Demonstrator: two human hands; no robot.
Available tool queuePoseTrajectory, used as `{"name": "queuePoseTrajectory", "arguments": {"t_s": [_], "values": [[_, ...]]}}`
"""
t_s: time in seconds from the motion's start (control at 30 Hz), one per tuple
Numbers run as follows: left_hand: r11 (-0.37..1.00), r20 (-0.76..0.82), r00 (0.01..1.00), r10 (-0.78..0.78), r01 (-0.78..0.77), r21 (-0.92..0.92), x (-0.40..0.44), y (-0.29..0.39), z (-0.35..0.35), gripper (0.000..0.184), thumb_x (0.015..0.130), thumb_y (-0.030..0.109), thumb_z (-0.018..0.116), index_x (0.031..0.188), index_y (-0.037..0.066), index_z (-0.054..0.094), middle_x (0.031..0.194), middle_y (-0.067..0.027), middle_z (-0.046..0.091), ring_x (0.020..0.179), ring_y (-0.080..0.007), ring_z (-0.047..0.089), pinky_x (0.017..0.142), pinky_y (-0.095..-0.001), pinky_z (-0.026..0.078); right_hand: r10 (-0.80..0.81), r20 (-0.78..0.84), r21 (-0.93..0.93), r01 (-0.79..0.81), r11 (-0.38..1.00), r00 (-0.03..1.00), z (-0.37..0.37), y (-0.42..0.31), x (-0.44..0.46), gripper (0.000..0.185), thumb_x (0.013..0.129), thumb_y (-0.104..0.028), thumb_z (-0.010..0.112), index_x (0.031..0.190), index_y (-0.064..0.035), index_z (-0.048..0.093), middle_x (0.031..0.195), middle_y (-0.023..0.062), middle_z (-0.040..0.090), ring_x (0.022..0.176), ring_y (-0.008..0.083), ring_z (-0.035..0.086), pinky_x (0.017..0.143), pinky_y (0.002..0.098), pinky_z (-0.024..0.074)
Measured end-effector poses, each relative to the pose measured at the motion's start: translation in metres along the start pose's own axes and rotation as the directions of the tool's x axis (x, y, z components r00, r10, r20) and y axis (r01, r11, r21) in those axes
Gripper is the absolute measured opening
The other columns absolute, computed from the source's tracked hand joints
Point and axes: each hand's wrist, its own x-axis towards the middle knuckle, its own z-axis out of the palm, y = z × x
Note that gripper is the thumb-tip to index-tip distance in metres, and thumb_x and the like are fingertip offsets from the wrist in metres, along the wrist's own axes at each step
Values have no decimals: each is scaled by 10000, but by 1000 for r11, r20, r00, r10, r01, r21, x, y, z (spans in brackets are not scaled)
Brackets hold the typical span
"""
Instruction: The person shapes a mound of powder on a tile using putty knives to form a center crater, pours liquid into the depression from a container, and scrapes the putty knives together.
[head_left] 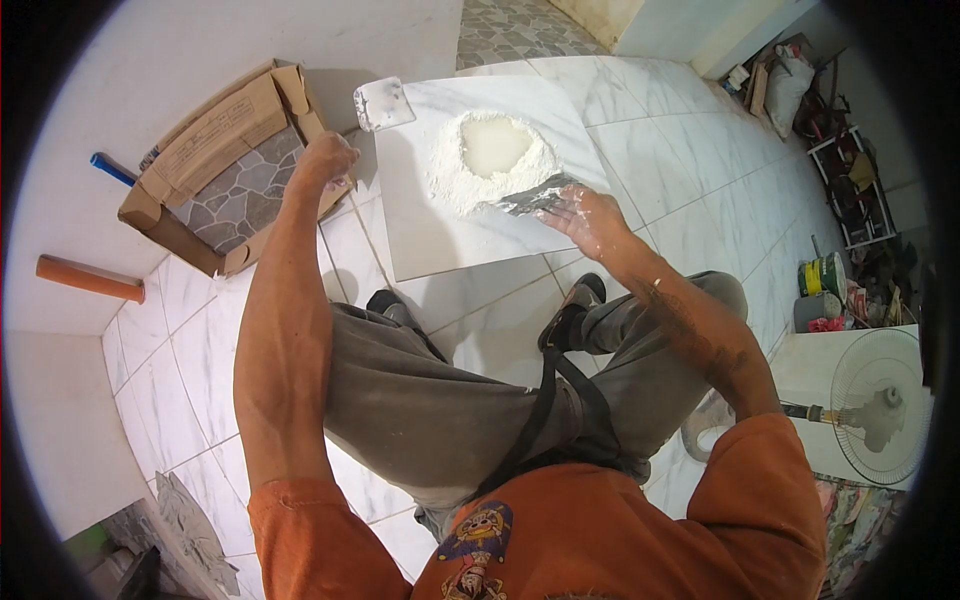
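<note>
A ring of white powder point(545, 160) lies on a square marble-look tile, with a pool of pale liquid point(495, 146) in its hollow. My right hand point(583, 217) grips a thin dark grey scraper-like piece point(530, 197), smeared with white, against the near right edge of the powder. The tile point(430, 235) rests on the floor in front of my feet. Off to the left, my left hand point(328, 160) is closed above the right end of a cardboard box; anything inside its fingers is hidden. A white-smeared flat square piece point(384, 104) lies on the tile's far left corner.
The open cardboard box point(215, 130) holds a stone-patterned tile point(245, 195). An orange pipe point(90, 278) and a blue pipe point(112, 169) stick out at the left wall. A fan point(882, 405), a white rack point(855, 190) and a sack point(790, 90) stand on the right.
</note>
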Motion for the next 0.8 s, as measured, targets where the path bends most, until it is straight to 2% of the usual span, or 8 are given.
{"name": "queuePoseTrajectory", "arguments": {"t_s": [0.1,0.2,0.27,0.33,0.4,0.53,0.7,0.8], "values": [[999,-43,999,23,-24,-34,-6,3,0,264,839,187,555,804,-62,639,757,-168,654,621,-258,650,543,-361,551,-1,19,-41,2,999,1000,-5,-15,8,307,888,-5,462,1157,141,430,1134,234,506,1028,352,556,941,501,502],[999,-34,999,29,-31,-43,-4,1,0,257,832,179,556,793,-63,632,750,-166,651,627,-260,650,550,-364,549,4,-6,-125,-4,992,1000,-4,-33,16,298,890,-15,475,1148,131,447,1118,232,512,998,341,561,934,495,503],[971,20,978,207,-208,117,36,-29,11,257,827,181,561,789,-64,627,745,-166,649,630,-261,649,556,-367,548,-16,-44,-201,7,980,999,-1,-43,26,313,889,-28,449,1136,165,449,1117,243,540,997,367,598,904,501,530],[971,30,979,201,-203,127,26,-20,7,252,845,198,571,802,-45,618,724,-137,629,611,-235,637,544,-348,538,-12,39,-237,21,971,999,-10,-54,40,315,882,-40,466,1120,165,461,1104,242,549,990,370,605,889,497,540],[1000,-8,1000,12,-13,-10,2,-1,2,242,884,230,586,832,-6,605,689,-80,591,571,-183,614,514,-307,520,-21,56,-284,36,958,998,-11,-62,55,327,869,-63,496,1101,167,473,1077,240,570,951,368,625,844,493,564],[1000,-30,999,13,-14,-26,1,0,3,258,877,225,585,753,2,551,669,-71,571,545,-170,598,510,-302,513,-20,133,-422,75,903,991,-9,-82,77,325,860,-123,541,1077,119,524,1003,205,603,879,337,648,799,488,573],[997,-37,997,72,-74,-37,0,-1,1,289,872,231,596,710,10,503,595,-67,524,511,-171,575,460,-309,475,-81,-39,-547,47,836,996,-27,-108,92,277,841,-158,564,1057,15,565,911,128,607,783,262,639,741,451,579],[996,-60,994,86,-87,-11,3,-10,1,326,809,239,572,772,-77,644,725,-205,650,644,-294,674,607,-381,547,-7,-194,-509,-95,856,981,-50,-105,73,204,789,-92,537,980,-23,546,846,107,588,788,256,639,792,495,561]]}}
